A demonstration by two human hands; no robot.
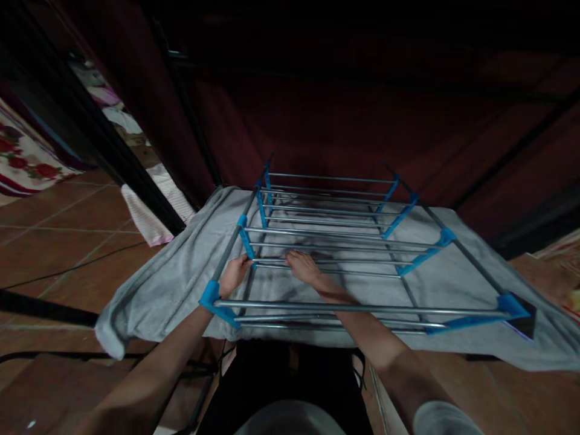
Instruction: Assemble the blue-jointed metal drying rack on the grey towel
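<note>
A rack (362,309) of silver metal rods joined by blue plastic brackets lies across a grey blanket. It resembles a shoe rack. Reaching inside its left end, my left hand (234,275) pinches the lower end of a blue bracket (246,240), where a rod meets it. My right hand (302,267) is closed over a metal rod (357,261) a short way to the right. Its fingertips are partly hidden beneath the hand. Both forearms pass the front rods. At the far end, the side poles (269,162) stick out past the last brackets.
The grey blanket (181,260) drapes over the raised surface under the rack. Behind it hangs a dark red panel or cloth (317,121) with dark frame bars. A striped cloth (156,202) is at the left, above a tiled floor (67,254). A dark cable crosses the tiles.
</note>
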